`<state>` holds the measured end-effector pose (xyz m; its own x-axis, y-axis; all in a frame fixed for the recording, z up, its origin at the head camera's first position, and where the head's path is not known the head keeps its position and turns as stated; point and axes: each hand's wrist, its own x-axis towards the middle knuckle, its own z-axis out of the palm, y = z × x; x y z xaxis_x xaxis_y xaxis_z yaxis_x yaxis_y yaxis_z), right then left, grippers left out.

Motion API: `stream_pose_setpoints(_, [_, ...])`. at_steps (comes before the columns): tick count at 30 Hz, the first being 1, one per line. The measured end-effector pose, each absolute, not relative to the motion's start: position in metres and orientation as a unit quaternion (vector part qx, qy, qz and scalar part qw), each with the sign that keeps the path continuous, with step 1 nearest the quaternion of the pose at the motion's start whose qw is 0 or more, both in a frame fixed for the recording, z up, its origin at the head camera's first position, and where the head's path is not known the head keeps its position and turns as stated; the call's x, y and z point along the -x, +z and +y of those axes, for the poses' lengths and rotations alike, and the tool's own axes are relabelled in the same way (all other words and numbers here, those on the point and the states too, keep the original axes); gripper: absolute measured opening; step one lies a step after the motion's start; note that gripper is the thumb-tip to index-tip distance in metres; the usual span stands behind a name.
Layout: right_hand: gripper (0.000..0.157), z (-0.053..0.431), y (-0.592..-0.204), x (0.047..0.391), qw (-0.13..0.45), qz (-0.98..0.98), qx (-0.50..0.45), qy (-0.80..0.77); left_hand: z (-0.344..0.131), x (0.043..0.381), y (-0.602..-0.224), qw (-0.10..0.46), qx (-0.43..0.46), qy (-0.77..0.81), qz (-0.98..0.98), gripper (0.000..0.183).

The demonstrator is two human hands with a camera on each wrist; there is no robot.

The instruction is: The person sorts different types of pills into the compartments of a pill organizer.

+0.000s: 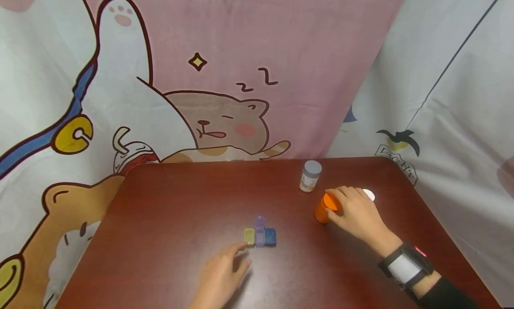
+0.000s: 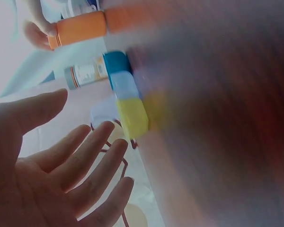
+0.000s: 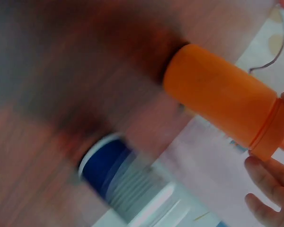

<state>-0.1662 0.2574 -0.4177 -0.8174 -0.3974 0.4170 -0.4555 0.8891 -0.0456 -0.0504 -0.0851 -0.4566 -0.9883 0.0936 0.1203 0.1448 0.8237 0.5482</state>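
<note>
My right hand (image 1: pixel 355 210) pinches the rim of an orange bottle (image 1: pixel 321 212), thumb on the near side and fingers across the top. In the right wrist view the orange bottle (image 3: pixel 220 92) stands with its base at the tabletop. My left hand (image 1: pixel 221 273) is held low over the table with spread, slightly bent fingers and nothing in it. Just beyond its fingertips sits a small pill organizer (image 1: pixel 260 237) with yellow, purple and blue compartments. The purple compartment's lid (image 1: pixel 259 221) stands raised. The left wrist view shows the yellow compartment (image 2: pixel 132 118) closest to the left fingers.
A grey-capped bottle (image 1: pixel 309 177) with a white label stands behind the orange one. A white bottle with a blue label (image 3: pixel 113 170) stands beyond the right hand, mostly hidden in the head view. The brown table (image 1: pixel 168 202) ends at a cartoon-printed cloth (image 1: pixel 313 54).
</note>
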Motion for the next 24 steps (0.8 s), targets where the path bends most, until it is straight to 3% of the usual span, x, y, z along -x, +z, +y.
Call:
stream_pose_setpoints(14, [0.052, 0.201, -0.421, 0.086, 0.222, -0.923, -0.29, 0.12, -0.074, 0.032, -0.459, 0.016, 0.116, -0.316, -0.942, 0.047])
stream_pose_setpoints(24, [0.047, 0.161, -0.418, 0.057, 0.226, -0.907, -0.319, 0.158, -0.062, 0.029, -0.462, -0.066, 0.13, -0.336, -0.93, 0.064])
